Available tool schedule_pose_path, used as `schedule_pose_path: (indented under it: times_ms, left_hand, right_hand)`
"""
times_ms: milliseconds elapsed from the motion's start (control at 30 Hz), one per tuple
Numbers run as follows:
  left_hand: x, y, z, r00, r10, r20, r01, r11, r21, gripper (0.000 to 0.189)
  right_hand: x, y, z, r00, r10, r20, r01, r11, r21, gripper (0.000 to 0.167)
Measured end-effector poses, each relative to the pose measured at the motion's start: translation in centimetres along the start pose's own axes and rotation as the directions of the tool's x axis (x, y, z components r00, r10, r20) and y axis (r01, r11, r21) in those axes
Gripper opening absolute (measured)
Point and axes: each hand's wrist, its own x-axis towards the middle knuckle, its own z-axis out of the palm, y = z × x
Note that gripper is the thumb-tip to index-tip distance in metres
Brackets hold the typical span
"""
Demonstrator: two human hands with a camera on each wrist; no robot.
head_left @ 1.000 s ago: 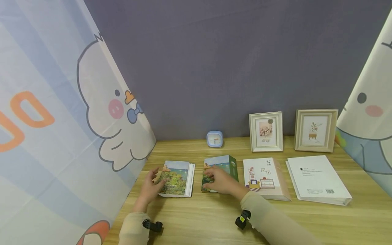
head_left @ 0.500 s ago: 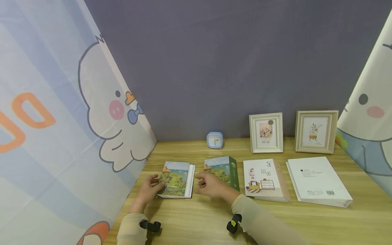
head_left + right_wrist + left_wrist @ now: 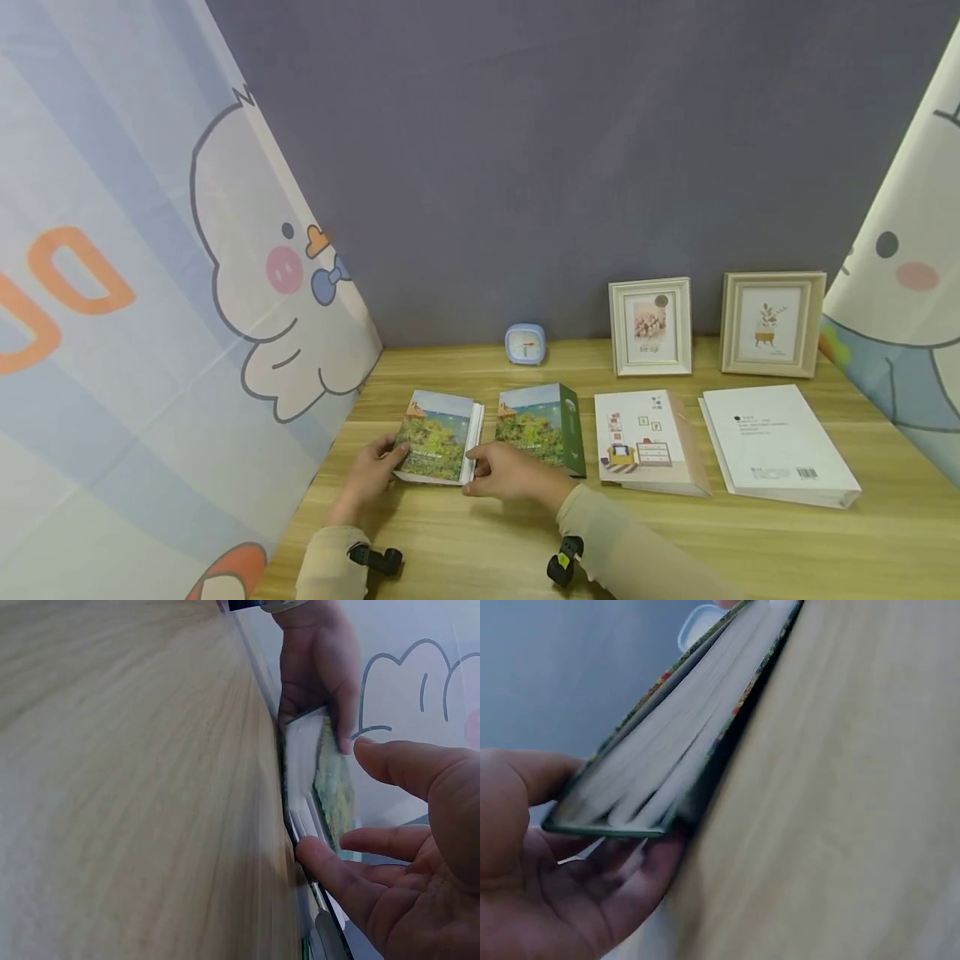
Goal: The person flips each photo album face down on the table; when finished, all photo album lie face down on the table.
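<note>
In the head view, a small photo album (image 3: 433, 437) with a painted seaside cover lies at the left of the wooden table (image 3: 480, 550). My left hand (image 3: 371, 471) grips its left side, thumb on the cover; in the left wrist view the other fingers reach beneath the green-edged cover (image 3: 604, 829). White pages (image 3: 682, 727) show between the covers. My right hand (image 3: 502, 473) is at the album's right, page-side edge. The right wrist view shows its fingertips (image 3: 311, 851) at that edge and the thumb held apart. A matching album (image 3: 528, 421) with a green spine lies partly behind this hand.
Farther right lie an album (image 3: 641, 437) with a furniture drawing and a white album (image 3: 780, 437). Along the back stand a small blue clock (image 3: 525, 344) and two picture frames, one white (image 3: 651, 327), one beige (image 3: 774, 325). A printed curtain (image 3: 285, 250) borders the left side.
My right hand has moved left from the green-spined album to the left album's page edge. The left hand has taken hold of the left album, which has shifted slightly right.
</note>
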Motion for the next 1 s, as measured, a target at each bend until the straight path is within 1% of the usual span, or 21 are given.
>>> schedule_pose_path:
  times_ms: [67, 133, 233, 300, 400, 467, 533, 667, 767, 833, 933, 967, 1000]
  left_hand:
    - [0.0, 0.1, 0.3, 1.0, 0.009, 0.016, -0.008, 0.996, -0.085, 0.061]
    - [0.0, 0.1, 0.6, 0.999, 0.012, 0.039, -0.006, 0.986, -0.166, 0.066]
    - [0.0, -0.1, 0.8, 0.998, 0.015, 0.058, -0.001, 0.972, -0.237, 0.071]
    - [0.0, -0.3, 0.9, 0.998, 0.003, 0.057, 0.014, 0.957, -0.29, 0.067]
    - [0.2, -0.5, 0.9, 0.999, -0.006, 0.033, 0.017, 0.943, -0.334, 0.057]
    - [0.2, -0.6, 0.9, 1.0, -0.009, 0.022, 0.016, 0.94, -0.342, 0.053]
    - [0.3, -0.6, 0.9, 1.0, -0.009, 0.015, 0.013, 0.94, -0.34, 0.052]
    - [0.3, -0.7, 0.8, 1.0, -0.023, 0.006, 0.024, 0.934, -0.358, 0.05]
    - [0.3, -0.6, 0.7, 0.999, -0.036, 0.0, 0.033, 0.916, -0.4, 0.052]
    - [0.3, -0.5, 0.7, 0.999, -0.039, -0.001, 0.034, 0.902, -0.431, 0.055]
    - [0.2, -0.4, 1.0, 0.999, -0.036, 0.015, 0.039, 0.881, -0.472, 0.057]
    - [0.2, -0.4, 1.1, 0.999, -0.035, 0.022, 0.042, 0.879, -0.474, 0.058]
    - [0.2, -0.3, 1.2, 0.999, -0.037, 0.023, 0.043, 0.885, -0.463, 0.058]
  right_hand:
    - [-0.1, 0.0, 0.0, 1.0, 0.003, 0.014, -0.003, 1.0, -0.001, 0.066]
    - [-0.1, 0.0, -0.1, 1.0, 0.0, 0.019, 0.0, 1.0, 0.002, 0.065]
    - [0.0, 0.2, -0.1, 1.0, -0.006, 0.021, 0.006, 1.0, 0.002, 0.063]
    - [0.1, 0.3, -0.1, 1.0, -0.011, 0.022, 0.011, 1.0, 0.001, 0.062]
    - [0.2, 0.3, -0.1, 1.0, -0.021, 0.023, 0.021, 1.0, 0.005, 0.062]
    - [0.2, 0.3, -0.1, 1.0, -0.026, 0.017, 0.026, 1.0, 0.01, 0.062]
    - [0.1, 0.2, -0.1, 1.0, -0.031, 0.003, 0.031, 0.999, 0.014, 0.063]
    - [0.1, 0.2, -0.1, 0.999, -0.029, -0.043, 0.03, 0.999, 0.016, 0.064]
    - [0.2, 0.1, -0.2, 0.997, -0.025, -0.077, 0.027, 0.999, 0.032, 0.066]
    - [0.3, 0.0, -0.3, 0.996, -0.019, -0.089, 0.023, 0.998, 0.054, 0.067]
    - [0.4, 0.1, -0.2, 0.995, -0.007, -0.102, 0.019, 0.993, 0.115, 0.067]
    - [0.4, 0.1, -0.2, 0.994, -0.005, -0.105, 0.02, 0.99, 0.141, 0.066]
    - [0.4, 0.2, -0.2, 0.994, -0.001, -0.106, 0.02, 0.985, 0.173, 0.065]
